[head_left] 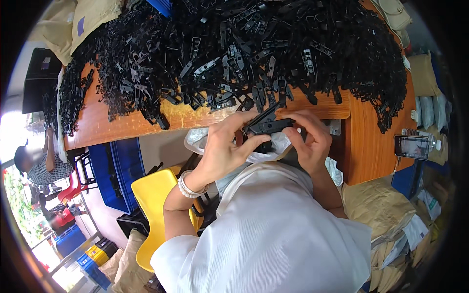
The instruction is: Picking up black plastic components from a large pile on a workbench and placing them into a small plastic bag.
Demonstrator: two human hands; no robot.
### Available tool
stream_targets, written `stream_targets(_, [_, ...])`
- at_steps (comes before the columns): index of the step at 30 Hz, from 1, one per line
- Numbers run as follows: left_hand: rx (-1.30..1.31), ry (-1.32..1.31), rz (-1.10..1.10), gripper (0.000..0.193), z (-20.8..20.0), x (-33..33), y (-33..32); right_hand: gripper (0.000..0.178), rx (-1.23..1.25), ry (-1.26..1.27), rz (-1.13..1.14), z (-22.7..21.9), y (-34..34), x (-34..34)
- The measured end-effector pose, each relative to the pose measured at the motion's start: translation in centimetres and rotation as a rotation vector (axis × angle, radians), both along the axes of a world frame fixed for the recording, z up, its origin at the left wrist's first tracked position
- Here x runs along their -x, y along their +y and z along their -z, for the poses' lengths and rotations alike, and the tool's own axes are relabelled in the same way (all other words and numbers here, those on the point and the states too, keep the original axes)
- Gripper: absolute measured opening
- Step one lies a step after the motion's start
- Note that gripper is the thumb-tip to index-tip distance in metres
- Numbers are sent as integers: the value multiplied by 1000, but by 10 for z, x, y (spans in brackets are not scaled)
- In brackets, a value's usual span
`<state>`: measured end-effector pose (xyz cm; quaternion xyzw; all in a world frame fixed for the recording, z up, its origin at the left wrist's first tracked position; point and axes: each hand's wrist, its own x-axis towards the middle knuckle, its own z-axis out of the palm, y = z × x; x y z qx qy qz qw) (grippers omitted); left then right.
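A worker in a white shirt [288, 229] sits close against a wooden worktop [117, 128], both hands raised before its near edge and clamped on a single black clip [273, 127]. The left hand [225, 141], with a beaded bracelet [187, 188] at its wrist, grips the clip's left end, thumb below and fingers curled behind; the right hand [313, 142] pinches the other end between thumb and forefinger. The clip lies nearly level in the gap between them, a slim dark strip [264, 117] slanting up from it in a narrow V. Whether that strip is hinged to the clip or is a separate piece, an onlooker cannot tell.

Beneath the fingers sags a translucent plastic bag [197, 138], and beyond them a great heap of black clips [234, 53] covers much of the worktop. A smartphone [412, 147] stands off to the right; a yellow chair [156, 195] and a blue crate [115, 176] are at the left.

Good handling here would seem to rest on a steady two-ended hold: the left hand as anchor, the right making the finer adjustments, pressure kept in line with the clip so that its slim parts do not twist. Fingertips are best clear of the V's narrow end, where they could be nipped. Working low over the bag looks prudent too, since a small part that slips might well land there.
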<state>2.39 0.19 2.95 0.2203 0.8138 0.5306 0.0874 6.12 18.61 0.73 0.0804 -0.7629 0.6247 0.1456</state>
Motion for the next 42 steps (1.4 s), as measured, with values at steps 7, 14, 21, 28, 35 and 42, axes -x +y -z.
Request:
stream_targets(7, [-11,28,-4,34,13,-19,-5,30,-62,-54,-162,0,4,0])
stream_targets(14, [-108,-116,-7,31,23,-27,-7,26,-167,-83,-101,8,-1,-9])
stream_targets(21, [-35,-148,88,26,40,-10,-13,23,-25,-214,-156,23,3,-15])
stream_targets(28, [371,515,30,13,63,48,-7,19,-130,-211,-88,34,6,-25])
stream_targets(35, [175,400,37,12,62,54,-11,12,-274,-289,443,46,78,-24])
stream_targets(42, [-201,193,-147,9,59,58,-6,21,-973,-302,935,56,161,8])
